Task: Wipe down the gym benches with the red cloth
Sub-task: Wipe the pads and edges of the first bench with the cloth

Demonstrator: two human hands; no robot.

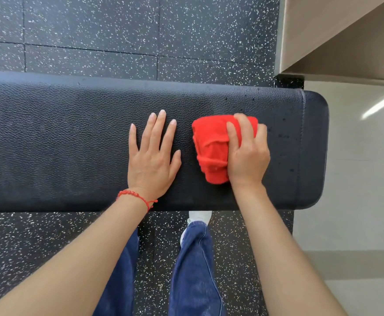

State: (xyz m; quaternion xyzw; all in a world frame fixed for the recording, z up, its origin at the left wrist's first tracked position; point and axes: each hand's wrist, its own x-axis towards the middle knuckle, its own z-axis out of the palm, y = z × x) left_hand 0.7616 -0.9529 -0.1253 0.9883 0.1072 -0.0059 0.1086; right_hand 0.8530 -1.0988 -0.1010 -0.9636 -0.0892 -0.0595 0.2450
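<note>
Grip, right: right hand (246, 153) curled round the bunched red cloth (213, 149), fingers over its far edge, palm pressing it down onto the surface.
Grip, left: left hand (153, 156) holding nothing, laid flat with fingers straight and spread, just beside the cloth but not touching it.
Cloth position: on the padded top of the gym bench (61, 137), toward its rounded right end, roughly mid-width.
Step in hand: likely wiping the right end section of the pad.
Pressure: best kept even through the palm, not the fingertips alone, so the whole wad meets the textured vinyl.
Stroke: long overlapping passes along the pad's length, carried right out to the stitched seam (303, 137) and over the rounded edges.
Dark specks: several small marks visible near the seam; worth a slower second pass there.
Cloth shape: bunched thick, so contact patch looks small; flattening or refolding would probably cover more per pass.
Left hand role: good as a brace; should shift leftward ahead of the cloth to avoid re-touching wiped vinyl.
Remaining: long left stretch of the pad appears still to do.
</note>
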